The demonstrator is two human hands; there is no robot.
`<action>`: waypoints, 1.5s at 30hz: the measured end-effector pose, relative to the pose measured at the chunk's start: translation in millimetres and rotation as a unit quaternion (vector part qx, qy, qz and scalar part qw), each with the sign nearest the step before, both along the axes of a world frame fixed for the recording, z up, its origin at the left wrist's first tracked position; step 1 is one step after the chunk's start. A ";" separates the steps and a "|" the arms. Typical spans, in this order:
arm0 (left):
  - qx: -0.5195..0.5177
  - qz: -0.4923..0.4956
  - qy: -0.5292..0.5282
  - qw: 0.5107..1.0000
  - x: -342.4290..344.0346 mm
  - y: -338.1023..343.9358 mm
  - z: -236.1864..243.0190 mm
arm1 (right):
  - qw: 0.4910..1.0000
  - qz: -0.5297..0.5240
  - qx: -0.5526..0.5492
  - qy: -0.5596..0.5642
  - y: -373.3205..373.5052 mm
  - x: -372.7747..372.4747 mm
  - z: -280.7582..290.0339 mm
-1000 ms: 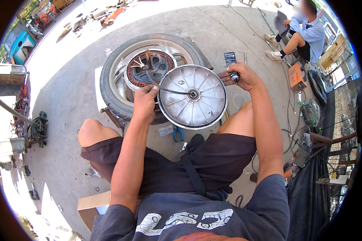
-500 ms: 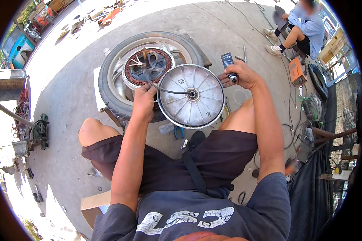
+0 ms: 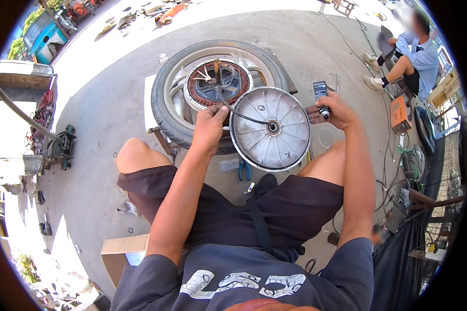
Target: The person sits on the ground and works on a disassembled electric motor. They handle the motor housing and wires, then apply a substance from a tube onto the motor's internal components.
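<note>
A round metal hub motor cover (image 3: 254,147) with radial ribs is held tilted in front of me, its bearing at the centre. My left hand (image 3: 211,128) is closed at its left rim; the exact grip is partly hidden. A black cable (image 3: 246,117) passes by those fingertips, from the motor's axle through the cover's centre. My right hand (image 3: 340,111) holds a dark tube (image 3: 320,90) with its nozzle end down, some fingers stretched toward the cover's right rim. Behind the cover lies a wheel (image 3: 163,106) with a tyre, its red-wound stator (image 3: 238,83) exposed.
Blue-handled pliers (image 3: 245,171) lie on the concrete below the cover. An open cardboard box (image 3: 111,249) stands at my left. To the far right a person (image 3: 423,62) sits near an orange box-shaped machine (image 3: 399,113). Cables (image 3: 386,155) trail along the floor there.
The whole view has shifted, so the wheel, cover and hands appear farther right. Both hands keep much the same hold on the cover and tube.
</note>
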State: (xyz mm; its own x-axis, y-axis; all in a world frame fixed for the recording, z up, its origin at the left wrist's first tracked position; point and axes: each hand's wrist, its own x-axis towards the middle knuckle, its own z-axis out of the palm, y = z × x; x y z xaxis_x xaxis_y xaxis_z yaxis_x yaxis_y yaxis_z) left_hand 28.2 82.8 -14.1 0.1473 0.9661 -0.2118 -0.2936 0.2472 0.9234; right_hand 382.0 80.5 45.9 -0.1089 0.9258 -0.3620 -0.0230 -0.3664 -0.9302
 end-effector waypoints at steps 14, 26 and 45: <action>0.214 0.106 0.530 0.814 -129.3 84.6 52.1 | 1.000 -0.021 0.004 -0.017 6.3 -4.5 7.2; 0.257 0.030 0.802 0.538 -105.2 135.3 -10.4 | 0.997 -0.060 0.039 -0.001 10.1 -6.9 13.0; 0.238 0.085 0.719 0.647 -115.2 153.4 -16.9 | 0.998 -0.051 0.022 -0.034 17.4 -8.4 6.0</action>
